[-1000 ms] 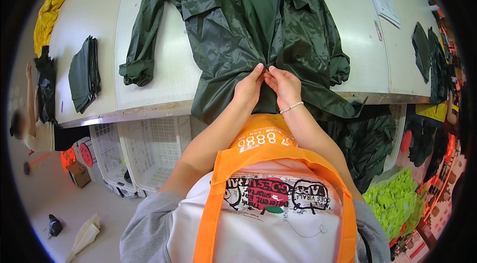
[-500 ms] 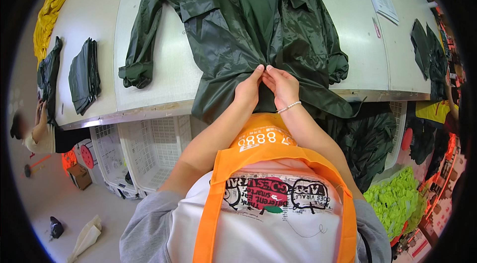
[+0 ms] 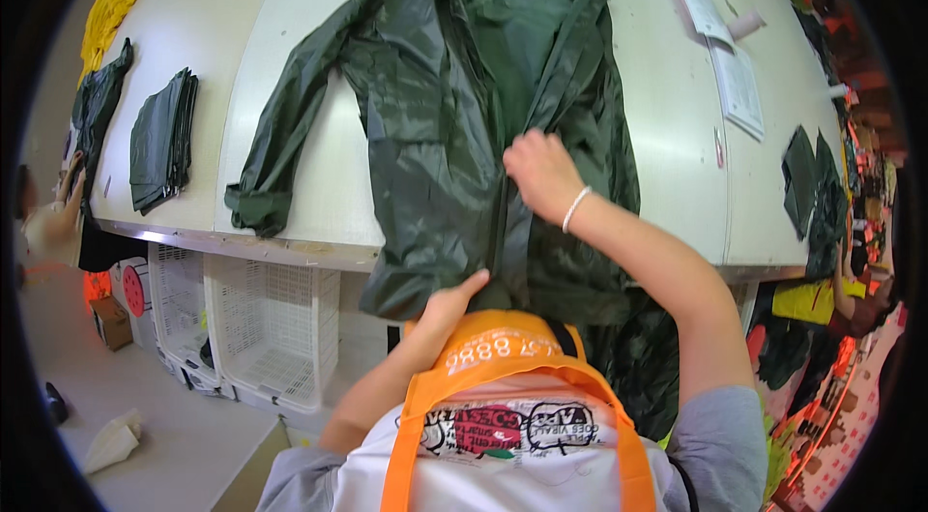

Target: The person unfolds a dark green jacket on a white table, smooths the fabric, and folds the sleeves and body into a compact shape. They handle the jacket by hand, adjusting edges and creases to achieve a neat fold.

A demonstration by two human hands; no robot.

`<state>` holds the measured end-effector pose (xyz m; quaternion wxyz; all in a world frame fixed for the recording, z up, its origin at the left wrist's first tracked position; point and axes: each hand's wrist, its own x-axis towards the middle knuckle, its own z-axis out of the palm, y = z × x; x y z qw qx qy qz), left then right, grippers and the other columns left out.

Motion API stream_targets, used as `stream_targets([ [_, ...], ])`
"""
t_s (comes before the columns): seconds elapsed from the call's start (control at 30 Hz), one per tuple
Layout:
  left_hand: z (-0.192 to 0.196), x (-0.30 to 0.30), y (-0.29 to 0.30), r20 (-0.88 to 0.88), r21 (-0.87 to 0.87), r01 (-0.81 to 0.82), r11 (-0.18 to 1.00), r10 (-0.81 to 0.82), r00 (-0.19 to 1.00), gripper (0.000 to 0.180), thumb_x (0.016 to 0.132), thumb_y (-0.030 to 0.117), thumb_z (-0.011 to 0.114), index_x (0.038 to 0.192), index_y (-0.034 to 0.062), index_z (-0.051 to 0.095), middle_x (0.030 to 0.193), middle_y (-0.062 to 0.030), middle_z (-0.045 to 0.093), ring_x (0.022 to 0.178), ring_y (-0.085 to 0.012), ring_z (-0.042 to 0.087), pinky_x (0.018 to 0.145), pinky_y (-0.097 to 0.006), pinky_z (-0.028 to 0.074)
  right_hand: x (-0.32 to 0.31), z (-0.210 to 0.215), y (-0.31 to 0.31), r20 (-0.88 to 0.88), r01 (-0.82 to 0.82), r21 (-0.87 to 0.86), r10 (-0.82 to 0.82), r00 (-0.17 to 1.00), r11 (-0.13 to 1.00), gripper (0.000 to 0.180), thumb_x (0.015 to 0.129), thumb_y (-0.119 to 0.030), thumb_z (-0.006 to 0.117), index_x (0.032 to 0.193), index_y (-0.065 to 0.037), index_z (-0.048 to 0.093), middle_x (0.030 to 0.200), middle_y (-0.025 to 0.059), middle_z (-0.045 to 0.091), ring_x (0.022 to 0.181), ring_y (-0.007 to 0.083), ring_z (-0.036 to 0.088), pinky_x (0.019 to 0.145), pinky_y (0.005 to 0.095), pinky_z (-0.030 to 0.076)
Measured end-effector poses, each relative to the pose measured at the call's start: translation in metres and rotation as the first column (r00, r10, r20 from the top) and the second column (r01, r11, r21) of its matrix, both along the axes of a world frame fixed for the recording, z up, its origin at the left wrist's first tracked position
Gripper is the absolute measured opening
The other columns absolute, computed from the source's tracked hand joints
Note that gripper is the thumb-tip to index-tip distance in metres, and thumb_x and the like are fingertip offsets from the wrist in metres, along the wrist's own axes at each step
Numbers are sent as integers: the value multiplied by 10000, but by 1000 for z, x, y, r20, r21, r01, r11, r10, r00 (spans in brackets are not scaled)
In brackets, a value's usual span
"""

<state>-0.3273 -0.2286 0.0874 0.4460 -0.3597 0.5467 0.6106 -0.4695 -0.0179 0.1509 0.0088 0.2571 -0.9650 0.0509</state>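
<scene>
White tabletop, dark green jacket spread face up across its middle, hem hanging over the near edge. Left hand pinches the hem at the zip's foot, grip clamped on fabric. Right hand sits midway up the front, grip closed around the zip. Judged: zipping under way; next calls for a steady upward pull against a taut hem.

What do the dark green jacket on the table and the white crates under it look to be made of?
The dark green jacket looks like thin, slick synthetic rainwear fabric, perhaps coated nylon: it shows a soft sheen and fine crinkled folds. The white crates look like moulded plastic, with an open lattice wall and a matte finish.
</scene>
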Motion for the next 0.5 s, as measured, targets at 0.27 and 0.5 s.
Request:
stream_targets([
  [0.27, 68, 34, 16, 259, -202, -47, 978, 99, 961, 415, 792, 231, 745, 1026, -81, 603, 943, -115, 655, 774, -186, 635, 703, -313, 519, -240, -5, 64, -320, 320, 189, -249, 914, 929, 142, 827, -125, 505, 882, -122, 636, 935, 50, 634, 957, 240, 561, 782, 398, 423],
  [0.5, 15, 66, 16, 318, -149, -272, 951, 307, 897, 486, 851, 329, 678, 1086, -90, 608, 1071, -150, 638, 921, -217, 614, 833, -329, 479, -325, -39, 63, -407, 272, 78, -219, 887, 959, 140, 838, -210, 596, 917, -122, 671, 944, 65, 652, 956, 247, 588, 787, 390, 443],
])
